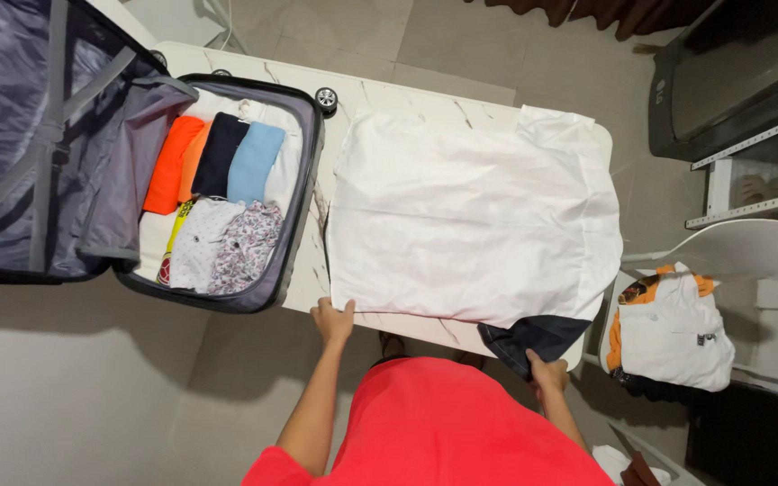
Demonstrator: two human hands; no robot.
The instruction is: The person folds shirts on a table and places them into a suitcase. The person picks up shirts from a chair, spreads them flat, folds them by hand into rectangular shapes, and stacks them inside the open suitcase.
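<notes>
A large white shirt (470, 216) lies spread flat on a white marble-look table (380, 94). My left hand (332, 319) pinches its near left corner at the table's front edge. A dark navy garment (533, 337) pokes out from under the shirt's near right corner, and my right hand (547, 371) grips it just off the table edge. An open grey suitcase (294, 207) sits at the table's left end. Rolled and folded clothes in orange, navy, light blue and floral print fill its tray.
The suitcase lid (38, 144) stands open at far left. A white chair (749, 252) on the right carries a pile of white and orange clothes (673, 328). A dark appliance (731, 81) and a shelf stand at upper right. Tiled floor surrounds the table.
</notes>
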